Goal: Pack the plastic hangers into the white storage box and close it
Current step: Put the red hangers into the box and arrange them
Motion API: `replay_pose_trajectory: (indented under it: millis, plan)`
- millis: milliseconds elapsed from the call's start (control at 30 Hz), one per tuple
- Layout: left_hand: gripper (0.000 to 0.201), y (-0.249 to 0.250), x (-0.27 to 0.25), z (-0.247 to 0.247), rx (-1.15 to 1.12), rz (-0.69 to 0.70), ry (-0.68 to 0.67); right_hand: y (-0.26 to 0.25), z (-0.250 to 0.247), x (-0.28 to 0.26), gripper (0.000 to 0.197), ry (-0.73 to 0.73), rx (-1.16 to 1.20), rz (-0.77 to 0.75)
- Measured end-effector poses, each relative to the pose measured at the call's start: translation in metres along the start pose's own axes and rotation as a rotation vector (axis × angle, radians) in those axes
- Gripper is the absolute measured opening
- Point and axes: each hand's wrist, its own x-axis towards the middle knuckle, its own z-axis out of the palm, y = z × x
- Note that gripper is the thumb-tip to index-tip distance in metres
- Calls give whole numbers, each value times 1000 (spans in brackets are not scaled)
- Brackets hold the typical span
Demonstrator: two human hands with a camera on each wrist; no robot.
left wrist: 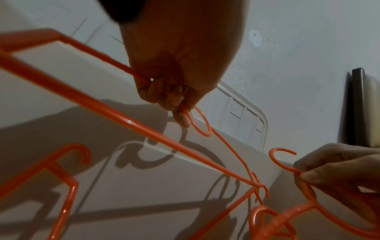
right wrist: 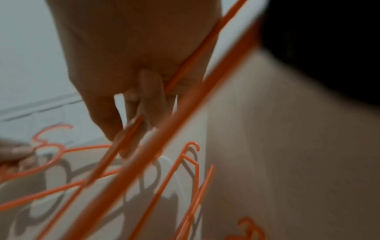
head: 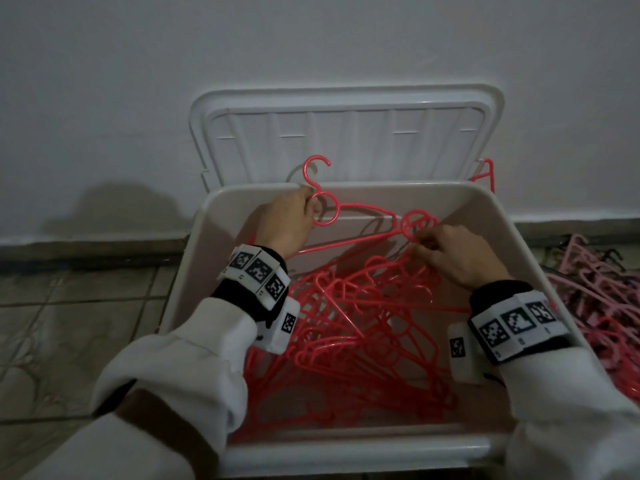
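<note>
So the floor [head: 79, 306] here is dull grey-brown stone tile with dark grout lines, meeting a plain white wall along a low dark skirting strip; sitting right on it is the big white rectangular plastic storage box [head: 540, 244], pushed up close to the wall, its hinged lid tipped back against the wall; just to the box's right a loose heap of pale pink plastic hangers [head: 602, 306] lies on the tiles.

Dim, grainy light throughout — hard shadows, wide-angle bending at edges, right wrist view blurred.
</note>
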Motion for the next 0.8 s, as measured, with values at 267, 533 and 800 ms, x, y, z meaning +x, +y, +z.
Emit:
replay_pose_trajectory:
  millis: [267,533,800]
  plan:
    - [79,3,-13,8,-48,11,-459,5,-2,-2,48,425,-281,-59]
    - [35,7,-14,17,-215,-85,-560,-7,6,2,49,265,92,-300]
    - [48,20,-15,14,-433,-47,-610,-24,25,9,29,216,369,-428]
